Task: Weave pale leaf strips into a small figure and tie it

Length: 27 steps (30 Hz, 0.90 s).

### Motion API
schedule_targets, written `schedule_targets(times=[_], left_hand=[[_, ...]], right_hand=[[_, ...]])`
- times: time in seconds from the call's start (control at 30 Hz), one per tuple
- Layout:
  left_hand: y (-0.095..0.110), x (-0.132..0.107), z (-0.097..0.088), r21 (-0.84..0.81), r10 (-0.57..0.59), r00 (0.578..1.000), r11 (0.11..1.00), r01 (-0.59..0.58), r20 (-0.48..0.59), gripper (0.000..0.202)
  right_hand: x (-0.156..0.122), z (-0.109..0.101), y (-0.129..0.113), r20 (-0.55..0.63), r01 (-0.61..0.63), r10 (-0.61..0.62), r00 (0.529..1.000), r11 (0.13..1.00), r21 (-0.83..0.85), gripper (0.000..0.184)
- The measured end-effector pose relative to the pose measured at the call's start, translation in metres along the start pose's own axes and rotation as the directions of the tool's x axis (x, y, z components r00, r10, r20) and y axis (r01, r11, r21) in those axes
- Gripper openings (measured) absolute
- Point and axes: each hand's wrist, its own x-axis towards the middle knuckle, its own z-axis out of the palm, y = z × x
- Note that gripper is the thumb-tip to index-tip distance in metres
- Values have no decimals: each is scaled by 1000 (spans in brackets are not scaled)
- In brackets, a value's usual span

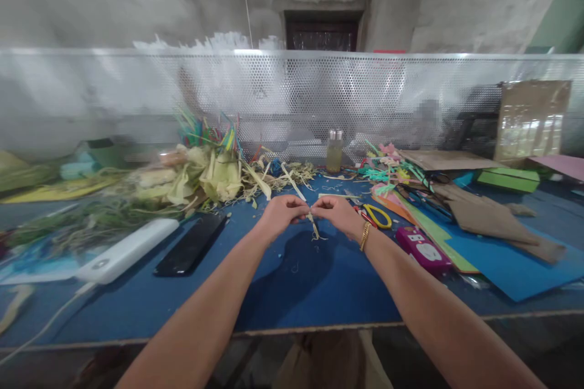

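My left hand (pixel 285 214) and my right hand (pixel 337 213) meet over the middle of the blue table. Both are closed in a pinch on a thin, pale strip of what looks like dried husk (pixel 314 230). Its frayed lower end dangles below the fingertips, while a whitish length runs up behind them. The part between the fingers is hidden. Just right of my right hand lies a pair of yellow-handled scissors (pixel 378 217). A gold bracelet (pixel 365 236) circles my right wrist.
Left lie a black phone (pixel 190 246), a corded white power strip (pixel 130 250) and a heap of pale husks (pixel 221 179). A glass bottle (pixel 334 152) stands behind. Rightward are a purple box (pixel 422 249), coloured paper (pixel 506 261) and brown card (pixel 495 216). A perforated metal screen (pixel 260 94) borders the back.
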Motion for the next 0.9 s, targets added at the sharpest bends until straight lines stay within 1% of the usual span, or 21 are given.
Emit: schedule_targets(times=[0.07,0.1,0.17,0.23,0.27,0.33,0.4,0.43,0.5,0.57,0.6,0.67,0.73,0.83,0.9], left_hand=[[0,2,-3,22,24,999,999,-23,-32,8],[-1,4,-5,38,44,997,998,-41,-65,8],[-4,8,-12,35,86,986,996,-82,-145,7],[-7,12,-18,26,116,965,993,-113,-234,10],[-9,14,-20,57,127,959,992,-116,-253,13],[-13,15,-20,177,136,960,980,-94,-244,15],[-18,13,-16,328,158,964,941,-82,-213,16],[-20,12,-12,398,182,962,913,-89,-202,19],[-25,10,-4,527,255,946,842,-114,-202,23],[-29,9,4,632,281,939,769,-98,-196,25],[-31,8,7,663,283,943,742,-99,-175,24],[-34,9,11,670,265,955,734,-114,-129,19],[-35,10,12,638,238,967,759,-126,-92,15],[-37,15,9,545,190,980,830,-124,-67,12],[-40,17,8,421,169,984,897,-131,-54,14]], right_hand=[[3,-4,1,-25,2,-2,1000,1000,1,19],[4,-6,2,-50,3,-4,999,1000,-12,19],[8,-12,5,-130,-7,0,991,999,-50,19],[11,-17,9,-234,-41,19,972,995,-88,19],[11,-19,10,-280,-61,30,960,993,-106,19],[12,-21,13,-343,-93,40,938,986,-139,20],[11,-21,14,-373,-104,35,927,981,-166,20],[11,-20,14,-380,-105,30,924,979,-177,20],[10,-19,14,-388,-102,18,921,975,-197,21],[10,-18,15,-387,-102,10,922,971,-216,22],[10,-17,16,-385,-101,9,923,970,-220,22],[11,-15,19,-367,-99,15,930,972,-211,22],[13,-13,22,-338,-94,30,941,980,-176,23],[13,-8,23,-290,-99,70,954,991,-86,20],[12,-5,20,-252,-139,135,958,990,4,16]])
